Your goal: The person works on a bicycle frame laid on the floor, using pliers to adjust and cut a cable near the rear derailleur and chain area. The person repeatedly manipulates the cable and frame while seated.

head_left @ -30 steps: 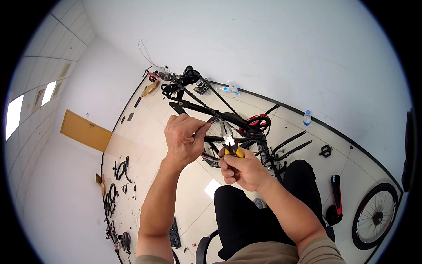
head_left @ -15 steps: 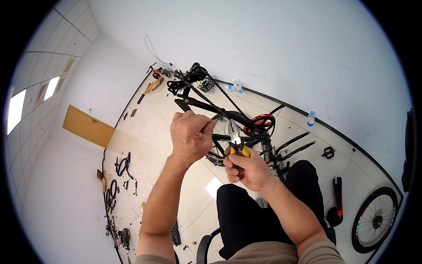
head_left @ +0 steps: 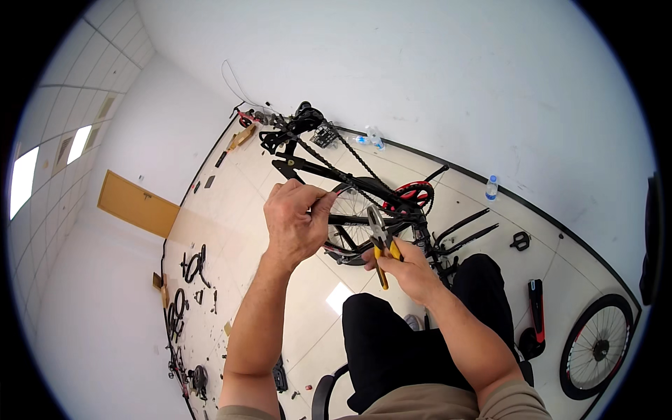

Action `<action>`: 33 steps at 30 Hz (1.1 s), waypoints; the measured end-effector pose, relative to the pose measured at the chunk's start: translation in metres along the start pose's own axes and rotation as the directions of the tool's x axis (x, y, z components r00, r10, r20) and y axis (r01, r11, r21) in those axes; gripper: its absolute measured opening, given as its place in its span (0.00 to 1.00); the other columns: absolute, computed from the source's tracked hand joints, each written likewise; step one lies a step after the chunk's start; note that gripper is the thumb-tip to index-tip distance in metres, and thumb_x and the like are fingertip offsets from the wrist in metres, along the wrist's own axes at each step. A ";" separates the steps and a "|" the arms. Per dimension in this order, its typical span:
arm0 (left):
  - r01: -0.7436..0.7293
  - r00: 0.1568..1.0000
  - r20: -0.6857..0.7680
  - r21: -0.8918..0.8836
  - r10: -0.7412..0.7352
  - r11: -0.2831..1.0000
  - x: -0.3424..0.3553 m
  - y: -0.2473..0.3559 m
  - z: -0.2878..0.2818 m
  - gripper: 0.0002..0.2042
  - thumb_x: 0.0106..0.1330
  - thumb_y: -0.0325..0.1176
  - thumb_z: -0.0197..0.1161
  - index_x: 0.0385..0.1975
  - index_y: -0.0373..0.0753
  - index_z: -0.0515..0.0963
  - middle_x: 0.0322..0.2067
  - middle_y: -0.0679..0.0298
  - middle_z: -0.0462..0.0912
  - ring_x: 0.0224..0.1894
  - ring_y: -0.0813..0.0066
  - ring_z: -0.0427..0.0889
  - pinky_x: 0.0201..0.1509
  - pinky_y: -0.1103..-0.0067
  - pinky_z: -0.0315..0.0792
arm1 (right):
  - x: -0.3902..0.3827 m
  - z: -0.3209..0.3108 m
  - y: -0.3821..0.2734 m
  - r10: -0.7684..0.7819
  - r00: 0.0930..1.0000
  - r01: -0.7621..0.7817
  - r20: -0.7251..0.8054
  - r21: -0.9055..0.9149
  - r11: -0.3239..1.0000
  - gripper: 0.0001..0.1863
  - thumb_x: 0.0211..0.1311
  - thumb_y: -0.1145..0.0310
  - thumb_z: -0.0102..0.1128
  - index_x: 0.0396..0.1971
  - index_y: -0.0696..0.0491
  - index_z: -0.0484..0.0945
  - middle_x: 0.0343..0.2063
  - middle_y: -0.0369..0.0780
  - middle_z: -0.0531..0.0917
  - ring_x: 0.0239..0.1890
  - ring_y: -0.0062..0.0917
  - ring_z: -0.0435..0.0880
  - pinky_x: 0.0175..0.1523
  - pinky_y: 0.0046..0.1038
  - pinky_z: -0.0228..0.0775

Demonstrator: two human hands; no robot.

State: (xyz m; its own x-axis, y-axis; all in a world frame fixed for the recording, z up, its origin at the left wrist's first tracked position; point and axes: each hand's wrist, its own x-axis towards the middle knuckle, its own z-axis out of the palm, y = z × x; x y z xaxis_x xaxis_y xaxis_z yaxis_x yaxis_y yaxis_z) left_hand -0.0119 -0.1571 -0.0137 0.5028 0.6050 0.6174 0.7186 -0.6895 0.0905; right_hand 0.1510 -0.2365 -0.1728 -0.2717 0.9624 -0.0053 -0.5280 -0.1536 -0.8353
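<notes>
Our right hand (head_left: 413,274) is closed around steel pliers with yellow-and-black handles (head_left: 380,234), raised before the black metal bicycle frame (head_left: 315,166). Our left hand (head_left: 297,222) has its grip pinched together; on what, we cannot tell. With the handles splayed, we judge the pliers could slip and scratch the frame. Near the white wall (head_left: 434,91), our clear blue-capped plastic bottle's (head_left: 491,189) contents are indistinct.

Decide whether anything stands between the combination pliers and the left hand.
Nothing visible blocks the gap between the combination pliers, held in the right hand, and the left hand. The black bicycle frame and spoked wheel show through it, but appear to lie beyond both hands.
</notes>
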 end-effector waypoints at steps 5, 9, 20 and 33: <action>0.057 0.998 0.017 -0.025 -0.057 0.998 -0.002 0.000 -0.001 0.04 0.59 0.27 0.69 0.24 0.35 0.82 0.18 0.62 0.74 0.24 0.69 0.72 0.28 0.74 0.64 | -0.015 -0.005 0.008 0.022 0.998 -0.020 -0.057 0.039 0.999 0.11 0.69 0.76 0.50 0.48 0.61 0.74 0.46 0.43 0.83 0.45 0.26 0.84 0.53 0.28 0.74; 0.087 0.995 0.055 -0.067 -0.084 0.994 -0.002 -0.002 -0.003 0.05 0.61 0.28 0.68 0.25 0.34 0.82 0.20 0.62 0.75 0.24 0.71 0.72 0.29 0.75 0.65 | -0.019 -0.012 0.009 0.005 0.997 -0.005 -0.073 -0.002 1.000 0.11 0.69 0.75 0.50 0.47 0.60 0.74 0.45 0.43 0.83 0.45 0.26 0.84 0.52 0.28 0.75; 0.148 0.983 0.124 -0.093 -0.136 0.985 -0.003 0.002 -0.008 0.08 0.63 0.31 0.69 0.26 0.33 0.80 0.21 0.64 0.74 0.26 0.75 0.71 0.31 0.76 0.66 | -0.032 -0.031 0.016 0.233 0.957 -0.238 -0.176 -0.009 0.971 0.08 0.71 0.72 0.49 0.46 0.57 0.73 0.46 0.43 0.84 0.46 0.27 0.86 0.31 0.24 0.74; 0.154 0.986 0.091 -0.178 -0.139 0.972 -0.004 0.007 -0.011 0.05 0.58 0.30 0.71 0.24 0.37 0.84 0.19 0.62 0.76 0.25 0.67 0.74 0.30 0.73 0.67 | -0.013 0.007 -0.022 0.168 0.981 -0.168 0.095 -0.007 0.986 0.10 0.73 0.71 0.50 0.48 0.57 0.72 0.48 0.43 0.82 0.49 0.29 0.84 0.36 0.29 0.80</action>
State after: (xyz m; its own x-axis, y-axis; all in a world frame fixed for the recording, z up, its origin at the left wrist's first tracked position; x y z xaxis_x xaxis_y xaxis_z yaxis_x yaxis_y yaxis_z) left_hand -0.0148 -0.1687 -0.0067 0.4393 0.7288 0.5252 0.6902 -0.6481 0.3219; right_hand 0.1607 -0.2474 -0.1508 -0.4318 0.8971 -0.0935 -0.4687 -0.3118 -0.8265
